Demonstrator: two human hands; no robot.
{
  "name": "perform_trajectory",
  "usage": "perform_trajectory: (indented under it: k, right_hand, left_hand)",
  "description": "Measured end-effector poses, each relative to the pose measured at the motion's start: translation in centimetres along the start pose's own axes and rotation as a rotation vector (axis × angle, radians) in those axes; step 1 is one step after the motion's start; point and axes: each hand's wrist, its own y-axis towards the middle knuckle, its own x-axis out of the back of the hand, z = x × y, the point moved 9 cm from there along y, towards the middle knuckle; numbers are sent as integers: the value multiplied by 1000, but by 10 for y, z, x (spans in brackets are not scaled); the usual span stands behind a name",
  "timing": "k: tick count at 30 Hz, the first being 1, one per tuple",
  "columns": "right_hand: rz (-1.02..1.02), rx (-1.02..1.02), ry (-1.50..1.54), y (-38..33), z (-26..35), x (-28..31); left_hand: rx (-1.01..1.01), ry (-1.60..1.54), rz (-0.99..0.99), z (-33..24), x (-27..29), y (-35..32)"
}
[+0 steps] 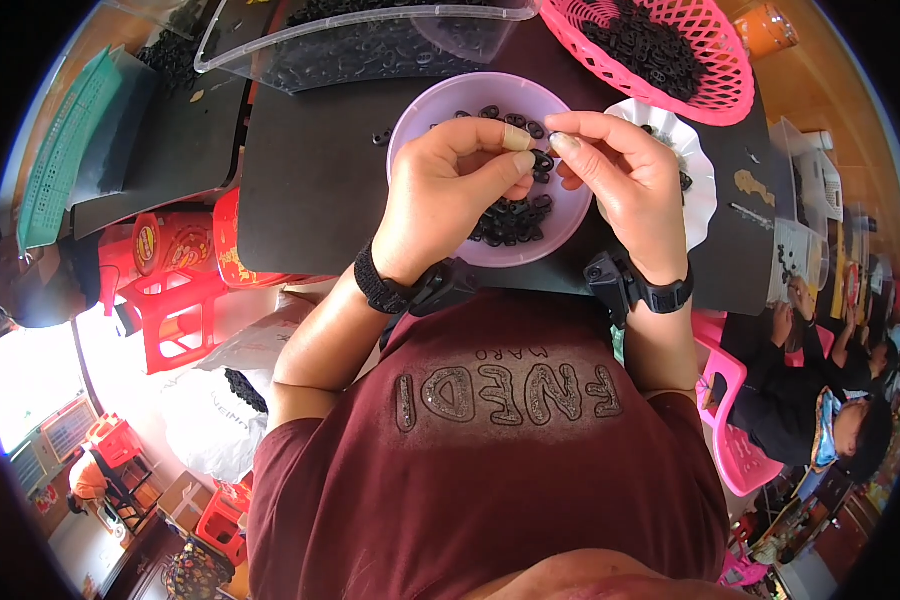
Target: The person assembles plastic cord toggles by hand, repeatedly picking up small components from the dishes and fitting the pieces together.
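Note:
Above a pale purple bowl (407, 130), both my hands are close together. My left hand (445, 180), with a tan wrap on one fingertip, pinches a small black ring-like part (542, 160). The fingers of my right hand (632, 172) are pressed together just beside that part. What sits between them is too small to make out; a shiny speck shows at the fingertips. Many loose black parts (510, 222) of the same look lie in the bowl. Partly behind my right hand is a white dish with a wavy rim (702, 180), holding some black parts.
On the dark table (300, 180), a clear plastic bin (370, 60) of black parts stands at the back. A pink basket (735, 70) of black parts is at the back right. Red stools (175, 310) and a white sack (210, 420) are at left. Other people (820, 400) sit at right.

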Motion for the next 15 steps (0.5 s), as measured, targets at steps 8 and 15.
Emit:
perform_trajectory:
  k: [8, 15]
  right_hand:
    - [26, 22, -90, 0, 2, -6]
    - [-6, 41, -150, -1, 4, -10]
  left_hand:
    - [-27, -13, -37, 0, 0, -4]
    - [-63, -22, -93, -1, 3, -7]
